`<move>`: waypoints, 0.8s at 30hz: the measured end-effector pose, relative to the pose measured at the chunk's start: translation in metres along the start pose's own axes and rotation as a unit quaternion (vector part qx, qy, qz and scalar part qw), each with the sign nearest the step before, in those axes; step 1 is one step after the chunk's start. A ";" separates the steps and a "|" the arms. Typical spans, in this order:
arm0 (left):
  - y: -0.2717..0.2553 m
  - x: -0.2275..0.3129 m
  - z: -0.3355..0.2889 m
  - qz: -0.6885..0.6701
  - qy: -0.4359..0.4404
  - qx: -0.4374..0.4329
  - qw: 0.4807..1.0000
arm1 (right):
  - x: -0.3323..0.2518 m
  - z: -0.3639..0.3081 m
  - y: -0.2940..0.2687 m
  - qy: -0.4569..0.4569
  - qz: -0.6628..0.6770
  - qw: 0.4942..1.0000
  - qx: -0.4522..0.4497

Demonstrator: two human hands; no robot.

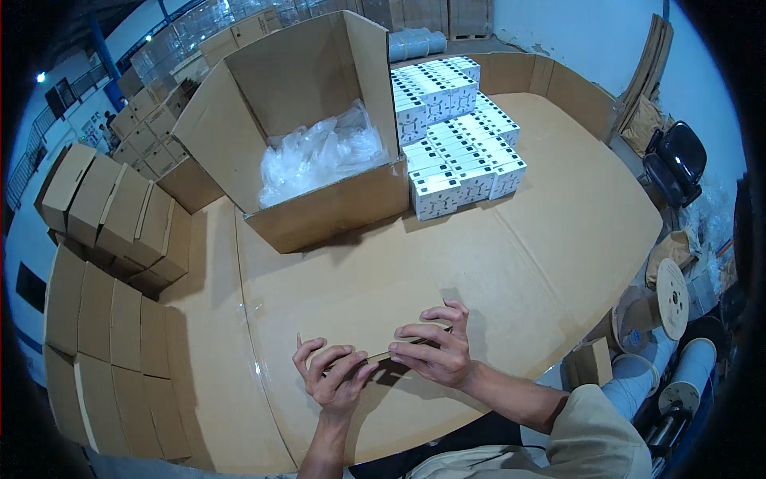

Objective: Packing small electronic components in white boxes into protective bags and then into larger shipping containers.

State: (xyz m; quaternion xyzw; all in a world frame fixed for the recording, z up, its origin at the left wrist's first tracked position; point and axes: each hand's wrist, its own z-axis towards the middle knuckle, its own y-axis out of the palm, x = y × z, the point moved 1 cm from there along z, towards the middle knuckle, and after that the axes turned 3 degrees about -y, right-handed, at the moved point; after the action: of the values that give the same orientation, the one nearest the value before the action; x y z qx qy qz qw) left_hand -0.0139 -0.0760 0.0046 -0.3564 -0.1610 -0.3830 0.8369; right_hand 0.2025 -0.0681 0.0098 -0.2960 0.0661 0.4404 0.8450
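Observation:
Near the front of the cardboard-covered table point(511, 295), my two hands are closed on a thin brown cardboard piece point(381, 357), perhaps a small box blank. My left hand point(331, 379) grips its left part, fingers curled and thumb at the near edge. On the right part, my right hand point(439, 351) pinches the near edge with curled fingers. Small flaps seem to stick up beside the fingers at both ends. The piece is almost the same colour as the tabletop, so its full outline cannot be made out.
Beyond my hands stands a large open carton point(335, 209) holding clear plastic bags point(319, 160). Stacked white printed boxes point(463, 164) sit to its right. Brown cardboard boxes point(112, 343) line the left side. Spools point(672, 299) and rolls point(690, 371) stand beyond the right edge.

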 end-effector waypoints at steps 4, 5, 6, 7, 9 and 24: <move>-0.001 -0.001 0.000 0.021 0.031 -0.001 0.999 | -0.001 0.000 0.001 0.012 0.001 1.000 -0.012; -0.002 0.000 0.000 0.021 0.030 0.005 0.999 | -0.001 0.000 0.001 0.012 0.001 1.000 -0.006; -0.001 -0.001 0.000 0.021 0.028 0.000 0.999 | 0.000 0.002 0.002 0.009 0.001 1.000 0.001; 0.000 -0.002 0.000 0.019 0.030 0.001 0.999 | 0.001 0.001 0.001 0.014 0.002 1.000 -0.001; 0.001 -0.001 -0.001 0.016 0.029 -0.004 0.999 | 0.002 -0.002 0.000 0.019 -0.009 1.000 -0.014; 0.000 -0.002 -0.005 0.053 0.030 -0.024 0.998 | 0.003 -0.002 0.002 0.048 -0.004 0.998 -0.041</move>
State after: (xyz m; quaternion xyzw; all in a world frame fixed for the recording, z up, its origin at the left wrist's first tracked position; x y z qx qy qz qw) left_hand -0.0155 -0.0783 0.0004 -0.3732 -0.1077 -0.3522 0.8515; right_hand 0.2029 -0.0662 0.0061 -0.3518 0.0877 0.4249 0.8295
